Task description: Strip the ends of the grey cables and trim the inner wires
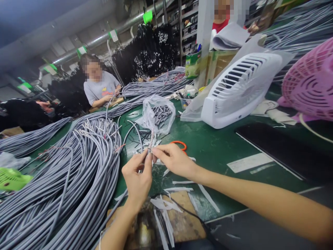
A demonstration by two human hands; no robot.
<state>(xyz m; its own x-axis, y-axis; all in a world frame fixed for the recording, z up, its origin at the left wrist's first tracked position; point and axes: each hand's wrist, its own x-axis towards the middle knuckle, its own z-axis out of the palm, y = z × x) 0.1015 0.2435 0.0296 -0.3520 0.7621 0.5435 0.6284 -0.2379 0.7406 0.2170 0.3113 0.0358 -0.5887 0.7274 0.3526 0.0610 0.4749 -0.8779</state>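
Between my two hands a grey cable stands with its stripped end (151, 139) pointing up and away, showing braided shielding. My left hand (139, 172) pinches the cable just below the braid. The thumb and fingertips of my right hand (173, 158) close on the same spot from the right. Just beyond my fingers lies a clear plastic bag (158, 114) holding many short dark grey sleeves. Thin black strands and white scraps are scattered around it. Behind my right wrist show the orange handles of a tool (182, 144), partly hidden.
A large bundle of grey cables (85, 166) covers the left side of the green table (208, 146). A white fan (239, 90), a pink fan (309, 83) and a dark flat panel (275, 149) are on the right. Across the table, a person (100, 86) handles cable.
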